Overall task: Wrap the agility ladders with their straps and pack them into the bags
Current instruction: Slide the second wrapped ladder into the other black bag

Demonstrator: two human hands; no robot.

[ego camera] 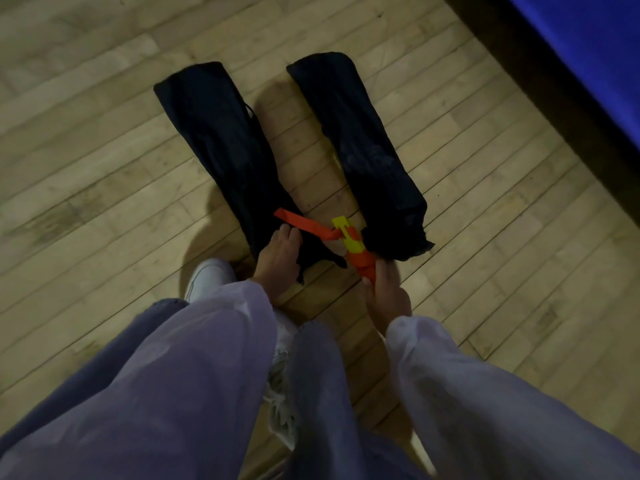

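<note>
Two long black bags lie side by side on the wooden floor, the left bag (221, 147) and the right bag (363, 147). Between their near ends sticks out a bundled agility ladder (353, 242), yellow rungs wrapped in orange strap. A loose orange strap end (298, 221) trails left across the left bag. My right hand (384, 292) grips the bundle's near end. My left hand (277, 259) rests on the near end of the left bag, fingers bent over the fabric beside the strap.
A dark ledge and a blue mat (588, 53) fill the upper right corner. My white shoe (207, 275) stands close to the left bag's near end. My knees and pale sleeves fill the lower part of the view. Wooden floor surrounds the bags.
</note>
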